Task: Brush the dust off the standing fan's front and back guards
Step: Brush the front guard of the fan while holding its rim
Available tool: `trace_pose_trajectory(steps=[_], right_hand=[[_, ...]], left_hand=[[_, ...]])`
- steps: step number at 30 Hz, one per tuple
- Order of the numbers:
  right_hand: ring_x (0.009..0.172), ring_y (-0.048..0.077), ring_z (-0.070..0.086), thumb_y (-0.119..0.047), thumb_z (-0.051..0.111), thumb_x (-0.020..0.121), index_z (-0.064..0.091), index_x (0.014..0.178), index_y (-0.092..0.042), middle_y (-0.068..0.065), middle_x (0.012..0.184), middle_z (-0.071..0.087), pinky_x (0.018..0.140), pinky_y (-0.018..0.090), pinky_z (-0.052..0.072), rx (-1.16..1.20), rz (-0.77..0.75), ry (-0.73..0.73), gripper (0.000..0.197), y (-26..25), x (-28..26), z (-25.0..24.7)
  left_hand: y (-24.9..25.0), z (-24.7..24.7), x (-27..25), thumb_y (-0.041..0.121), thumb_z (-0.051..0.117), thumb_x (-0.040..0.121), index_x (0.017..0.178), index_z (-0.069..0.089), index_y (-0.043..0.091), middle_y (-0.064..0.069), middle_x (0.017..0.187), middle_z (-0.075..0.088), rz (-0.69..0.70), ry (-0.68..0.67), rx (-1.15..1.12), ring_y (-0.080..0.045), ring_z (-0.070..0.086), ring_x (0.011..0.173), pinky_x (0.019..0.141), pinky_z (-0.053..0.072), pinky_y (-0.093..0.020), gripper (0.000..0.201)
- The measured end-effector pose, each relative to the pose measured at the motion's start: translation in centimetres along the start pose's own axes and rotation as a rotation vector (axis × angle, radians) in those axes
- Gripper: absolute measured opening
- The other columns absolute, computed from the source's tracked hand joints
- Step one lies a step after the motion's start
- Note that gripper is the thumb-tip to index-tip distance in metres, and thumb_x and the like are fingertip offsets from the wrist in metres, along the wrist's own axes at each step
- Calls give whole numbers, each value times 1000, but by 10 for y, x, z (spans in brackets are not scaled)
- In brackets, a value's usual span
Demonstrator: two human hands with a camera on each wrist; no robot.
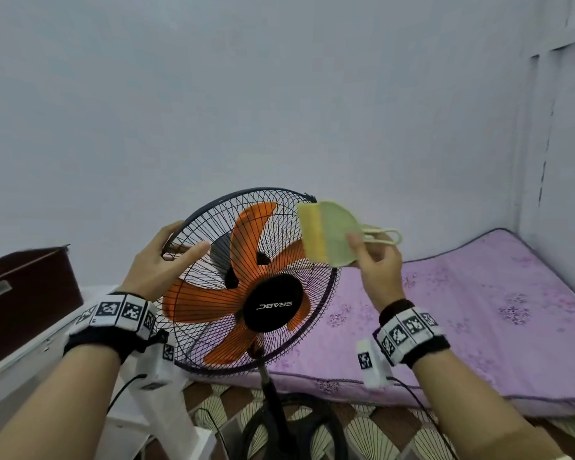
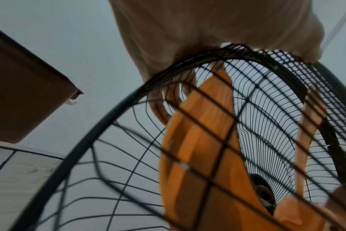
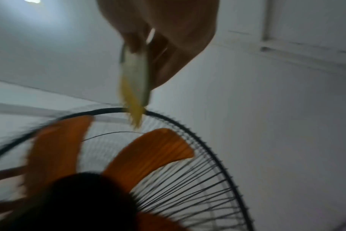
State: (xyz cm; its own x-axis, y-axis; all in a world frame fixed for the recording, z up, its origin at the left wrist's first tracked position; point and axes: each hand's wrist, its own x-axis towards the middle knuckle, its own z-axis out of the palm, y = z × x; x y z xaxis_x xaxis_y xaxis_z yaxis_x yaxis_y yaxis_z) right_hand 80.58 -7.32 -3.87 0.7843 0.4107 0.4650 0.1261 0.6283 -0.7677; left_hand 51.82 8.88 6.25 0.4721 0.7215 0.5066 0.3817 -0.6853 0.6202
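Observation:
The standing fan has black wire guards, orange blades and a black hub. My left hand grips the guard rim at its upper left, thumb in front, fingers curled behind. In the left wrist view those fingers show through the back guard beside an orange blade. My right hand holds a pale green brush. Its yellow bristles lie against the front guard's upper right. The right wrist view, blurred, has the brush tip at the rim.
A purple flowered mattress lies on the floor behind and right of the fan. At the left a dark red box stands on a white shelf. The fan's pole and black cables stand over patterned floor tiles.

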Motion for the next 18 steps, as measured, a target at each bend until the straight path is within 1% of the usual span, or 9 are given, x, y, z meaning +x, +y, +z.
trace_pose_trajectory(steps=[2, 3, 5, 7, 9, 10, 12, 15, 18], right_hand=[[85, 9, 72, -15, 66, 90, 64, 97, -16, 1, 92, 73, 74, 30, 60, -96, -8, -196, 7, -1, -11, 7], [85, 9, 72, -16, 66, 90, 65, 98, -14, 1, 92, 74, 74, 28, 60, -143, -19, -230, 8, -1, -11, 9], [83, 10, 72, -19, 67, 90, 66, 99, -10, -1, 91, 73, 72, 24, 59, -191, -32, -205, 12, 1, -2, 9], [79, 6, 71, -22, 67, 90, 67, 98, -10, -1, 89, 72, 73, 24, 58, -199, -53, -109, 15, 3, 11, 7], [82, 8, 70, -23, 66, 91, 66, 94, -20, -1, 91, 72, 77, 28, 58, -160, -86, 72, 4, 6, 21, 3], [86, 10, 69, -23, 66, 92, 65, 93, -24, 0, 95, 71, 82, 29, 58, -125, -94, 186, 3, 8, 23, 0], [93, 10, 67, -23, 65, 92, 64, 100, -20, 2, 104, 70, 88, 32, 57, -41, -58, 301, 8, 17, 17, -9], [98, 11, 68, -28, 65, 91, 61, 111, -12, 0, 106, 70, 83, 35, 58, -6, 97, 183, 25, 39, -16, -18], [92, 15, 70, -20, 63, 91, 59, 105, -10, 5, 102, 71, 72, 33, 60, 27, 187, 73, 17, 58, -52, -19]], left_hand=[[1, 1, 1, 79, 61, 62, 131, 48, 41, 10, 103, 66, 3, -8, 10, -1, 59, 100, 89, 46, -34, 80], [1, 1, 0, 79, 61, 62, 132, 48, 41, 11, 103, 65, 4, -8, 11, -1, 59, 101, 89, 46, -34, 81], [2, 0, -1, 78, 61, 62, 132, 48, 39, 13, 102, 65, 4, -10, 7, 0, 58, 101, 88, 46, -34, 82], [3, -1, -3, 77, 61, 60, 132, 49, 38, 13, 99, 65, 5, -3, 0, 2, 59, 97, 84, 45, -31, 82], [3, -1, -4, 77, 60, 59, 131, 49, 38, 12, 98, 65, 1, 8, 3, 2, 59, 95, 81, 44, -27, 83], [2, -2, -4, 78, 59, 59, 132, 49, 39, 12, 99, 65, 0, 11, 9, 2, 59, 96, 81, 44, -27, 83], [2, -2, -2, 80, 58, 60, 132, 48, 39, 13, 100, 63, -5, 10, 18, 2, 57, 98, 86, 46, -32, 84], [2, -2, 0, 80, 58, 60, 132, 48, 38, 15, 101, 62, -8, 5, 19, 5, 55, 100, 92, 47, -39, 84], [3, 0, 2, 79, 59, 61, 132, 48, 40, 17, 102, 61, -13, 1, 21, 4, 55, 101, 94, 49, -45, 82]])
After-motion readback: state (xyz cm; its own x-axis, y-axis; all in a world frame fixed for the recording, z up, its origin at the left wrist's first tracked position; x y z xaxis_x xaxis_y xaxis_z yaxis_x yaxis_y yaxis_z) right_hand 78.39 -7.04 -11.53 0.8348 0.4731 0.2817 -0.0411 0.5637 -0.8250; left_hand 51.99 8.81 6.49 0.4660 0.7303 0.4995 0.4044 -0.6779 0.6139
